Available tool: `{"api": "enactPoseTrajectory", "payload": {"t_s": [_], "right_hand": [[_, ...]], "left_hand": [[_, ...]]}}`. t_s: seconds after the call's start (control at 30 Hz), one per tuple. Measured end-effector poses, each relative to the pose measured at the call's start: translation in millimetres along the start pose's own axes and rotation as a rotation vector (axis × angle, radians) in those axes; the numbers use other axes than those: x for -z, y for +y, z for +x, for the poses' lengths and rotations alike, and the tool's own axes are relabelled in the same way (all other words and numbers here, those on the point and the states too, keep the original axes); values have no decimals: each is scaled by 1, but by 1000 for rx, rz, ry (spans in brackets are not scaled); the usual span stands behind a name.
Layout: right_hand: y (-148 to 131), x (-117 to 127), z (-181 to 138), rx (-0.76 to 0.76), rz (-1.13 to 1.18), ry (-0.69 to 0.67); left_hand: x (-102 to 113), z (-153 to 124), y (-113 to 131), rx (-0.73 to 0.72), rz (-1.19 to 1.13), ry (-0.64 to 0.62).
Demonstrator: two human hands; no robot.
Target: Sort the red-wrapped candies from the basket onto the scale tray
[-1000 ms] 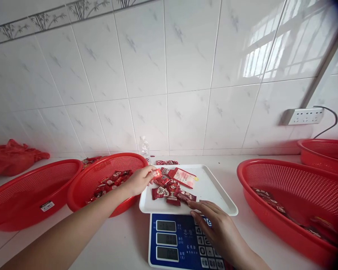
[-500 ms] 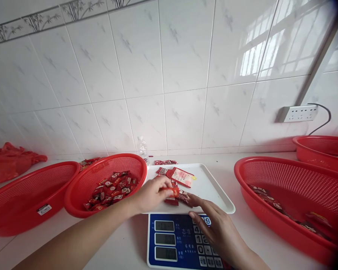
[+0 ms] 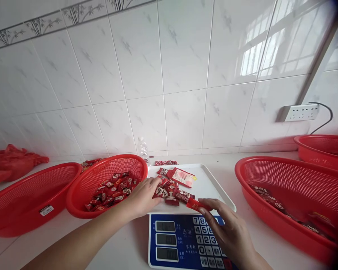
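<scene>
My right hand [image 3: 228, 221] pinches a small red candy packet [image 3: 195, 204] between thumb and fingers, over the near edge of the white weighing tray [image 3: 214, 187]. At the tray's left side, my left hand [image 3: 143, 197] has its thumb and fingers apart around the edge of a red wrapped candy [image 3: 160, 192]; it touches the pile, and no firm hold shows. More red and brown wrapped candies lie beside it, along with a red packet with a pale pink label [image 3: 183, 177]. Below the tray is the blue scale panel [image 3: 186, 240] with keys and three displays.
Left of the tray stands a red basket of wrapped candies [image 3: 107, 157], with another red basket [image 3: 59, 168] beyond it. A large red basket [image 3: 242, 165] with some packets is at the right. Behind the tray are a clear plastic bottle [image 3: 143, 150] and the tiled wall.
The red packet has passed from my left hand to my right. My left hand has moved back left to the pile's edge, while my right hand has drawn slightly right.
</scene>
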State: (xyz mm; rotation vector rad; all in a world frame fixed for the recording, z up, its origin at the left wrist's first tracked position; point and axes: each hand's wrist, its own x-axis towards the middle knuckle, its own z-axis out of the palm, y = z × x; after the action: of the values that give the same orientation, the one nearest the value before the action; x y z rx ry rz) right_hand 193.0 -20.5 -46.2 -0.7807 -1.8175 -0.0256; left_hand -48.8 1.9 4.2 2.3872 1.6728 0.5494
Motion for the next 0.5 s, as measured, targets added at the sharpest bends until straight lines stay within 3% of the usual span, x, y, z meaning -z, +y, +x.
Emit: {"api": "enactPoseTrajectory", "payload": {"t_s": [0.13,0.27,0.37,0.5], "right_hand": [[0,-6,-2,13,11,-5],[-3,-10,-1,20,89,-62],[-8,-8,-1,48,175,-180],[-14,-6,-4,28,265,-353]], "left_hand": [[-3,-4,-14,43,77,-112],[1,-11,-6,51,50,-66],[3,-21,12,35,-147,-44],[-1,-35,42,-115,-514,-228]]}}
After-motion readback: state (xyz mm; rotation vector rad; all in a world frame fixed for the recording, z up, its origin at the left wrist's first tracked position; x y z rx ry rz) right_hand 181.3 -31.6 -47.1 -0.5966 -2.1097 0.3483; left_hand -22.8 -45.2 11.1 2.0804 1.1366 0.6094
